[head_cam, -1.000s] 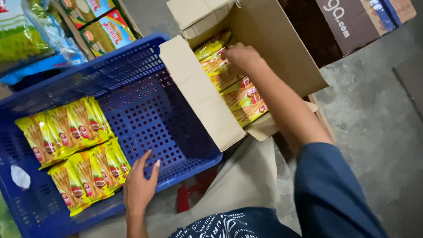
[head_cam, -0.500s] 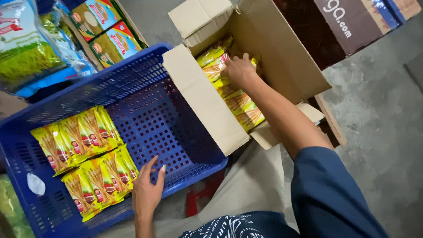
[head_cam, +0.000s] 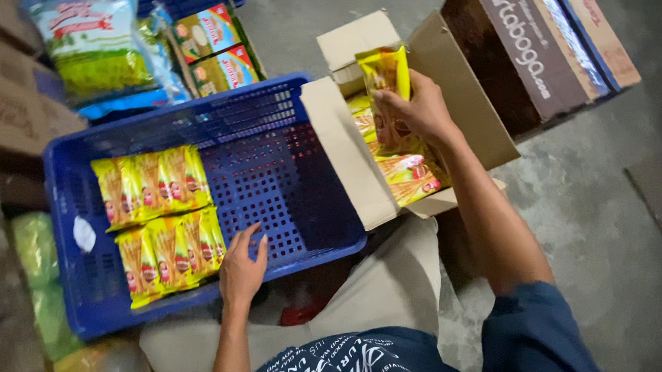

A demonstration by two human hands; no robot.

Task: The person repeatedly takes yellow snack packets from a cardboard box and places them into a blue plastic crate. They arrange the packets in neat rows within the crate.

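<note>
A yellow snack packet (head_cam: 384,73) is up in the air, just above the open cardboard box (head_cam: 468,103). The right hand (head_cam: 416,108) holds it, with the fingers and thumb pinched around the lower part of the packet. The packet stands almost upright. Under it, inside the box, lie more yellow packets (head_cam: 406,174) in a stack.

One flap of the box hangs over the right edge of the blue plastic crate (head_cam: 289,125). The crate sits just left of the box. Inside the crate, two rows of yellow packets (head_cam: 159,208) lie side by side, close to its left wall. The rest of the crate floor is bare blue mesh.

The left hand (head_cam: 242,268) rests on the near rim of the crate, beside the lower row of packets. Its fingers are spread a little and hold nothing.

Behind the crate are a big bag with green print (head_cam: 95,42) and some flat green and red packs (head_cam: 214,51). A brown box (head_cam: 538,46) stands right behind the cardboard box.
</note>
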